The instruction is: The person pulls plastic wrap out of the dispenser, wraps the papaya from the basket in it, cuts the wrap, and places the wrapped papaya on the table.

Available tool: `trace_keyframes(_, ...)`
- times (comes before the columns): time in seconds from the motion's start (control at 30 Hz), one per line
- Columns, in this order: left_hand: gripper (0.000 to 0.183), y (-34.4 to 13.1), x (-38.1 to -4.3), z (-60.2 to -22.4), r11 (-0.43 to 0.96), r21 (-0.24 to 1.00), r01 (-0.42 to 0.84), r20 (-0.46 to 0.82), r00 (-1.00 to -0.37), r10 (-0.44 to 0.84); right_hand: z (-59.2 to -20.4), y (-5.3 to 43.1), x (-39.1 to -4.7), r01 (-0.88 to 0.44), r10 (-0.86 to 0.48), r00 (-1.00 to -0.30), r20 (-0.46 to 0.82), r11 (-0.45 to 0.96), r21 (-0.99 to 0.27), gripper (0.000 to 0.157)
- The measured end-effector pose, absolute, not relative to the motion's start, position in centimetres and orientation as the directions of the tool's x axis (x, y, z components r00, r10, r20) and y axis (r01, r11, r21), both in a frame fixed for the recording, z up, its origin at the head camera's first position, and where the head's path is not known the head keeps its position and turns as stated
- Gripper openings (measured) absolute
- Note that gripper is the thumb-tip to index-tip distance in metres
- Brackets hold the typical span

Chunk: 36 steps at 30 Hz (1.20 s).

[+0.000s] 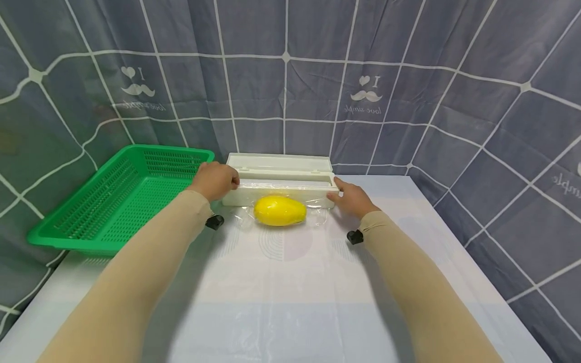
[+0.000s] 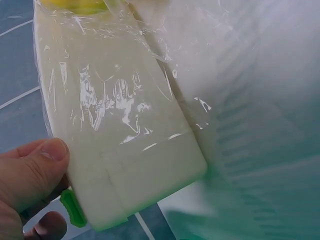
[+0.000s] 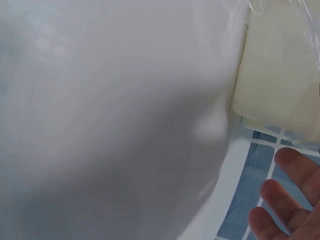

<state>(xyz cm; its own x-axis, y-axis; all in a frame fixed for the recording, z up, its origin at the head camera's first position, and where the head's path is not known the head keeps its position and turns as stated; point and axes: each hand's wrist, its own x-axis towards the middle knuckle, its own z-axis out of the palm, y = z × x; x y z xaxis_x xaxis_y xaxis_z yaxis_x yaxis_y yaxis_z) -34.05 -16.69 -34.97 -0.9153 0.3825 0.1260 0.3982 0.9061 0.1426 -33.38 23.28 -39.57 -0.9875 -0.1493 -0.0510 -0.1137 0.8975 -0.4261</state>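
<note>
A white cling film dispenser [image 1: 281, 174] stands open at the back middle of the table. In front of it lies a yellow mango-like fruit [image 1: 279, 210] under a sheet of clear film [image 1: 319, 216] drawn out of the box. My left hand [image 1: 215, 180] grips the dispenser's left end; in the left wrist view its thumb [image 2: 35, 167] presses on the box [image 2: 125, 150] beside a small green slider [image 2: 74, 207]. My right hand [image 1: 351, 199] lies at the box's right end with relaxed fingers [image 3: 290, 205], its thumb against the corner. The box's corner [image 3: 280, 75] shows just above those fingers.
A green perforated basket [image 1: 113, 196] stands tilted at the left, half off the table's edge. The table [image 1: 290, 292] has a pale cloth, bare towards me. A grey checked curtain [image 1: 286, 91] closes off the back and both sides.
</note>
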Motion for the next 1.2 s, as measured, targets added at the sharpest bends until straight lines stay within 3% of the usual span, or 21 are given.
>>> trace_keyframes(0.3, 0.006, -16.3, -34.1, -34.9, 0.917, 0.079, 0.391, 0.136, -0.915, 0.379, -39.4, 23.8, -33.6, -0.065, -0.114, -0.990, -0.080, 0.885, -0.462, 0.094)
trace_keyframes(0.53, 0.024, -16.0, -34.1, -34.6, 0.924, 0.057, 0.378, 0.129, -0.920, 0.369, -39.5, 25.1, -34.0, -0.063, -0.112, -0.990, -0.086, 0.896, -0.440, 0.096)
trace_keyframes(0.73, 0.013, -15.7, -33.7, -34.2, 0.927, 0.043, 0.373, 0.115, -0.924, 0.366, -39.6, 25.6, -33.7, -0.108, -0.117, -0.993, 0.006, 0.892, -0.439, 0.077)
trace_keyframes(0.87, 0.012, -15.8, -33.7, -34.0, 0.930, 0.044, 0.365, 0.105, -0.928, 0.359, -39.0, 24.0, -33.2, -0.201, -0.156, -0.978, 0.136, 0.873, -0.445, 0.064)
trace_keyframes(0.97, 0.007, -16.0, -33.7, -34.1, 0.930, 0.039, 0.364, 0.107, -0.927, 0.359, -38.6, 22.4, -33.1, -0.282, -0.219, -0.955, 0.201, 0.880, -0.383, 0.057)
trace_keyframes(1.2, 0.038, -15.7, -33.7, -34.7, 0.927, 0.018, 0.374, 0.123, -0.921, 0.369, -38.7, 21.1, -33.4, -0.339, -0.282, -0.926, 0.250, 0.914, -0.225, 0.023)
